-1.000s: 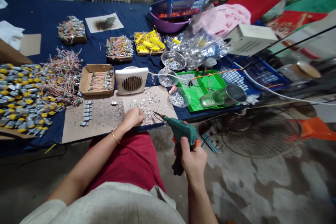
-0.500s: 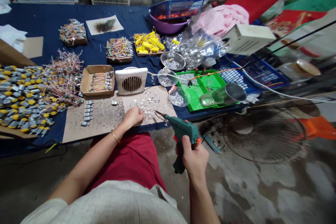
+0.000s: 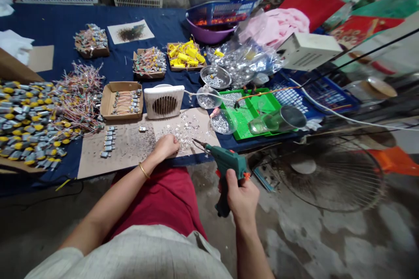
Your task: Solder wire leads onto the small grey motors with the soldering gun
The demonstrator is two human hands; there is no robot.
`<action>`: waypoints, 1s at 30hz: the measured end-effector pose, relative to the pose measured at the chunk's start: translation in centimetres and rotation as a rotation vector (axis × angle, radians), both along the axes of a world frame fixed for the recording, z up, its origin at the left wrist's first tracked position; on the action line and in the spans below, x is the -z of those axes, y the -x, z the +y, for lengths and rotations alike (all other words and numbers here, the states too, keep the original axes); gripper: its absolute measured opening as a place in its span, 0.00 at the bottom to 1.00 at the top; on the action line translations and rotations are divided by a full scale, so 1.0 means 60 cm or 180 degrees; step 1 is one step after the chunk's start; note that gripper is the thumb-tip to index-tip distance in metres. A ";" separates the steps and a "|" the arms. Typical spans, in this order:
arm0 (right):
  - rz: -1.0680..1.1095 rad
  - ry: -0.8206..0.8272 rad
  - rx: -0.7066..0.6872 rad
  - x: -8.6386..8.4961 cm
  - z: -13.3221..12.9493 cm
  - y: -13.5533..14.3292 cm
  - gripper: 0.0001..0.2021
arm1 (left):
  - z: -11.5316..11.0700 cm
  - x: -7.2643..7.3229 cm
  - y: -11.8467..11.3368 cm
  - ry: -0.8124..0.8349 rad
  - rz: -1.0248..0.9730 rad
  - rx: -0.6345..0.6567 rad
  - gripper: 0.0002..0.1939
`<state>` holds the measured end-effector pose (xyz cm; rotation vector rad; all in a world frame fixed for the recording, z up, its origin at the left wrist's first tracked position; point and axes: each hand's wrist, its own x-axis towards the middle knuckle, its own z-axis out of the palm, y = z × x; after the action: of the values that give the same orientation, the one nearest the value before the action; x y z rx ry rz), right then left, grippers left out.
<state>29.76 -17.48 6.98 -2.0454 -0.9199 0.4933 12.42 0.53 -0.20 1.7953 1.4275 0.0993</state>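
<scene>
My right hand point(image 3: 242, 194) is wrapped round the grip of a green soldering gun point(image 3: 229, 161). Its dark tip points left, just above the front edge of the cardboard sheet point(image 3: 90, 157). Left of the tip, my left hand point(image 3: 166, 144) rests low over the cardboard with its fingers curled together; whatever they pinch is too small to make out. Tiny shiny metal pieces point(image 3: 190, 126) lie scattered beside the fingertips. Further left, several small motors point(image 3: 108, 143) stand in a column, and a single motor point(image 3: 142, 129) lies apart from them.
Behind the cardboard stands a small white fan point(image 3: 163, 102), next to a box of wired motors point(image 3: 121, 100). Piled motors point(image 3: 26, 126) fill the left. Dishes of metal parts point(image 3: 223, 122) and a green tray point(image 3: 240, 124) sit right. A floor fan point(image 3: 327, 174) stands beyond the table edge.
The view has shifted very slightly. Both hands and the soldering gun hold almost the same positions.
</scene>
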 end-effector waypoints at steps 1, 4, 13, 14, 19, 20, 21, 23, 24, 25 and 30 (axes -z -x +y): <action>0.0026 0.0017 0.0038 0.000 -0.003 -0.002 0.30 | -0.001 0.001 0.007 0.0049 -0.0062 -0.0042 0.07; 0.0232 0.0104 0.0292 0.001 -0.011 -0.010 0.30 | -0.001 0.007 0.052 0.0125 -0.0311 -0.0348 0.07; 0.0491 -0.0104 -0.0119 0.005 0.078 0.042 0.29 | -0.014 -0.010 0.184 -0.0571 0.0168 -0.0562 0.11; 0.0420 -0.0122 -0.0199 0.006 0.088 0.051 0.29 | -0.023 -0.016 0.187 -0.0692 0.0215 -0.0446 0.12; 0.0220 -0.0061 -0.0451 0.009 0.105 0.074 0.30 | -0.056 -0.043 0.206 -0.0881 0.0889 -0.0178 0.15; 0.0201 -0.0041 -0.0434 0.009 0.105 0.075 0.30 | -0.052 -0.046 0.210 -0.0889 0.1026 -0.0208 0.16; 0.0196 -0.0025 -0.0391 0.009 0.103 0.076 0.30 | -0.044 -0.047 0.214 -0.0939 0.1109 -0.0251 0.16; 0.0214 -0.0008 -0.0254 0.009 0.099 0.078 0.29 | -0.013 -0.045 0.219 -0.1169 0.1046 -0.0279 0.16; 0.0245 -0.0008 -0.0185 0.009 0.097 0.079 0.29 | 0.005 -0.042 0.219 -0.1318 0.0907 -0.0225 0.16; 0.0294 -0.0013 -0.0126 0.010 0.095 0.080 0.28 | 0.024 -0.037 0.219 -0.1431 0.0730 -0.0115 0.17; 0.0398 -0.0046 0.0003 0.014 0.085 0.084 0.27 | 0.064 -0.011 0.221 -0.1293 0.0313 0.0221 0.13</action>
<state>24.73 -12.40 6.14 -1.9780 -0.8454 0.6052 -0.81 4.38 0.44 2.2035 1.4900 0.2858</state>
